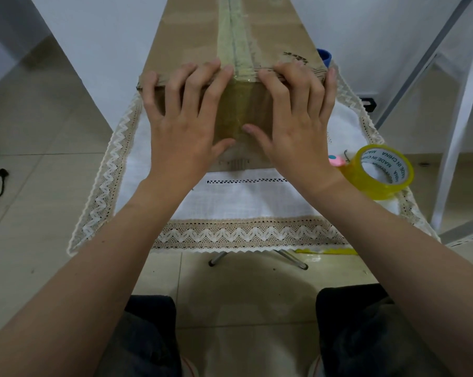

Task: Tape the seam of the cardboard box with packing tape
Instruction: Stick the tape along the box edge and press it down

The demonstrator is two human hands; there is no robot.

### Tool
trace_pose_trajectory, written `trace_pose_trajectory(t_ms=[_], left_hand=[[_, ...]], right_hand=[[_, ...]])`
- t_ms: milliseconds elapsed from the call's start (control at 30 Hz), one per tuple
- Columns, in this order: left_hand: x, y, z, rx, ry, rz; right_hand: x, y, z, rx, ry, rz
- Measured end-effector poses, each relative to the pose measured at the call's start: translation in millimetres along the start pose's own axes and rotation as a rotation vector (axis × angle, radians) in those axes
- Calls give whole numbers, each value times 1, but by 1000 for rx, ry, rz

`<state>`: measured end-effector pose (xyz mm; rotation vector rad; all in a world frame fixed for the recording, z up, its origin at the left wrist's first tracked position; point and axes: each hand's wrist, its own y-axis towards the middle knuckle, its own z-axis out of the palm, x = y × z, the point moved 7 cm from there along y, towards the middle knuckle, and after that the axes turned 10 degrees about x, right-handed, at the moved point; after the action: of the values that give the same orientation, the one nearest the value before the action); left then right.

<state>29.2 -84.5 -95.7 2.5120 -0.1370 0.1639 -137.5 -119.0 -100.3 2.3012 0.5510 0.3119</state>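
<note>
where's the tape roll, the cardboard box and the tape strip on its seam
tape roll [366,183]: head view, yellow outer band
cardboard box [186,31]: head view, bare top face, left side
tape strip [240,104]: head view, part folded down the near face

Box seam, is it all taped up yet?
Nearly. A tape strip already covers the top seam of the cardboard box and folds down its near side. Right now the left hand and right hand press that folded end flat. The tape roll sits aside on the cloth. The box's far end is out of view, so it may need checking.
</note>
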Motion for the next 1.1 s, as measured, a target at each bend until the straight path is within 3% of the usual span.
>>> trace_pose_trajectory(t_ms=[367, 667, 1100], left_hand=[[-1, 0, -5, -37, -62, -34], [-5, 7, -13, -129, -258, -174], [-9, 9, -16, -161, -227, -204]], right_hand=[[5, -2, 5, 91, -63, -26], [7, 0, -16, 79, 127, -17], [8, 1, -17, 56, 163, -25]])
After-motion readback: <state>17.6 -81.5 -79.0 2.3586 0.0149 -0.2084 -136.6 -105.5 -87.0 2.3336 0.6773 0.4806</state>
